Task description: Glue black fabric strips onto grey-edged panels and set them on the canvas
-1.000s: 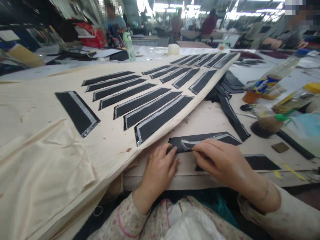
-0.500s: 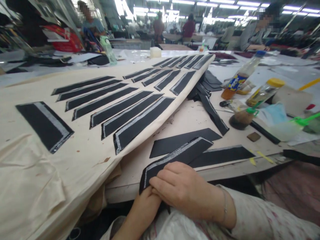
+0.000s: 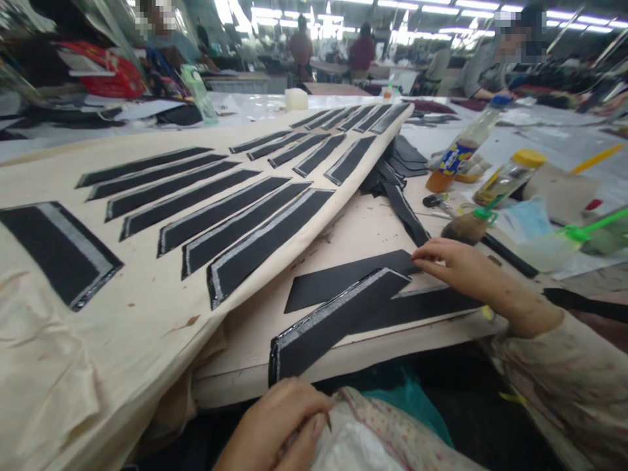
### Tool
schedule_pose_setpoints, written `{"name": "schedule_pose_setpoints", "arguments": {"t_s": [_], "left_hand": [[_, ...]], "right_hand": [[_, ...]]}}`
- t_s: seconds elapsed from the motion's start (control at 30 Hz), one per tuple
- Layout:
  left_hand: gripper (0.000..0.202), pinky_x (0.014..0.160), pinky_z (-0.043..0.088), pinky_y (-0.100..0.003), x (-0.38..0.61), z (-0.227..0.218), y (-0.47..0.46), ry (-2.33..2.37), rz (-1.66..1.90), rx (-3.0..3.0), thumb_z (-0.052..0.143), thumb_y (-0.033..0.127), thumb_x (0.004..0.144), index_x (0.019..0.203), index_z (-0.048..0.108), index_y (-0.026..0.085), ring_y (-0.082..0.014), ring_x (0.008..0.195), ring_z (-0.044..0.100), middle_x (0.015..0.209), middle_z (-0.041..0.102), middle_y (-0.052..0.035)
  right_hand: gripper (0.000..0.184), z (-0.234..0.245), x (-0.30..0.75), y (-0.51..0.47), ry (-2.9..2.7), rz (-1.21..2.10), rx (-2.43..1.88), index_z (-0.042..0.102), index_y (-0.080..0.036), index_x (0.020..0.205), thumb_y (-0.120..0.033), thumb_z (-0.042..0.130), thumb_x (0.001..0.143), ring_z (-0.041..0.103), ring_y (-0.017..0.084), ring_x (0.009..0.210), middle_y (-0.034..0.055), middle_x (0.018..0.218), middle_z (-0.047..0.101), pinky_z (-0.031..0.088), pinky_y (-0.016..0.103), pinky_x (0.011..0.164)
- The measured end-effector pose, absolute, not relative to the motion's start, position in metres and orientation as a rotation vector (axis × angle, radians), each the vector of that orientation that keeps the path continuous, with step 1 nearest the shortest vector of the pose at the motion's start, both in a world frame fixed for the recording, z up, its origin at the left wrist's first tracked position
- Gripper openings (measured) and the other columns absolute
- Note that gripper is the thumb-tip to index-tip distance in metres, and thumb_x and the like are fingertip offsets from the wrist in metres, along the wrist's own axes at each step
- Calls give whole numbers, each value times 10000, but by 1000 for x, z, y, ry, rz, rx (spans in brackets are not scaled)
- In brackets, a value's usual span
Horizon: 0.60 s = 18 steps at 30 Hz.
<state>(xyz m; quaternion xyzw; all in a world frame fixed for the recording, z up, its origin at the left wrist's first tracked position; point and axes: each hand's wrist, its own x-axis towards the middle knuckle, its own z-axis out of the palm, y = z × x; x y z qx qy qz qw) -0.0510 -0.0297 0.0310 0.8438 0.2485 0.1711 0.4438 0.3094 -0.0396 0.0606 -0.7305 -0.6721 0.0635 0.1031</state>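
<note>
A black fabric strip with a glue-coated pale edge (image 3: 324, 324) lies diagonally at the table's near edge, overhanging it slightly. Behind it lies a plain black strip (image 3: 338, 281), and a third strip (image 3: 432, 302) crosses to the right. My right hand (image 3: 454, 265) reaches over the table, fingers pressed together on the far end of the plain black strip. Low at my lap, my left hand (image 3: 275, 428) has its fingers curled against white plastic and floral cloth; what it holds is unclear.
A cream cloth (image 3: 147, 314) covers the left of the table with several glued black strips (image 3: 235, 226) in rows. Glue bottles (image 3: 461, 154), a jar (image 3: 507, 176), a brush (image 3: 466, 226) and a heap of black strips (image 3: 397, 170) sit right. People work at far tables.
My right hand left the glued strip and reached forward-right to the plain strip. My left hand let go and dropped to my lap. The glued strip now rests on the table edge.
</note>
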Motion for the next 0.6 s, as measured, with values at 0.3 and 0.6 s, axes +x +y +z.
{"name": "schedule_pose_setpoints", "arguments": {"t_s": [0.3,0.6], "left_hand": [[207,747,450,-295,-50,37,5,750,447,2638,436,174,872,981,603,229,-182,881,544,952,609,-40],[201,752,355,-328,-38,36,17,664,353,2703,430,143,860,932,597,229,-188,870,522,929,625,-9]], "right_hand": [[236,63,305,-2,-2090,551,-2332,650,-177,863,-337,483,817,608,171,761,43,844,670,442,259,684],[263,63,301,18,-2249,507,-2478,682,-180,856,-371,512,794,615,172,726,54,834,693,396,236,588]]}}
